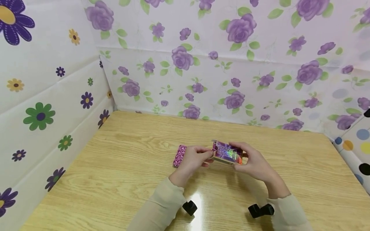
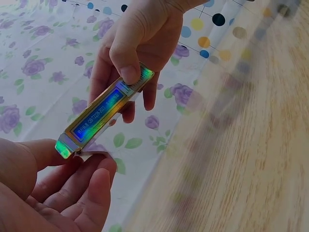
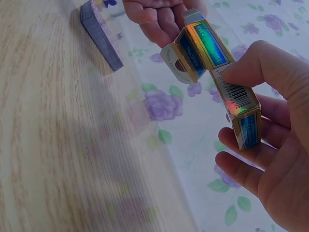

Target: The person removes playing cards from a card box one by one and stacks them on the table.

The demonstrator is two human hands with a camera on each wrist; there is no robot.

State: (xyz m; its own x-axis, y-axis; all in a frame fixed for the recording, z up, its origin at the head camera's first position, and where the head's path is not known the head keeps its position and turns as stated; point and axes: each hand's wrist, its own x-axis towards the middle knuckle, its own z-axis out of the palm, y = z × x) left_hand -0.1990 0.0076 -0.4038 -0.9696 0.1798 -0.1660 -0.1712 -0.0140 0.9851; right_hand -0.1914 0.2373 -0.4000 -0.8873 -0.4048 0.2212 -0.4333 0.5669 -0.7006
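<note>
A small, shiny card box (image 1: 227, 152) is held up between two hands above the wood-grain table (image 1: 130, 144). The right hand (image 1: 255, 163) grips its far end: thumb on the narrow side that carries a barcode (image 3: 237, 96), fingers round the opposite side and underneath. The left hand (image 1: 193, 161) pinches the open end between thumb and fingers, beside a lifted flap (image 3: 176, 65).

The broad upper face is purple with a rainbow sheen and an orange-red corner; its lettering is too small to make out. The narrow side has a gold-edged blue panel (image 2: 99, 113) with a line of print, which seems to read "QB/T2228-201" with more after it, though glare and tilt leave the characters uncertain. On another blue panel (image 3: 189, 53), by the open end, "No." and a number ending in 0 can be seen. The digits along the barcode are blurred.

A card stack (image 1: 180, 155) with a pink-and-white patterned top lies on the table just left of the box, partly covered by the left hand in the head view (its grey edge shows from the right wrist).

Pale sleeves (image 1: 160, 202) reach to both wrists. Behind the table hangs a white wall covering (image 1: 162, 118) printed with purple roses and green leaves.
</note>
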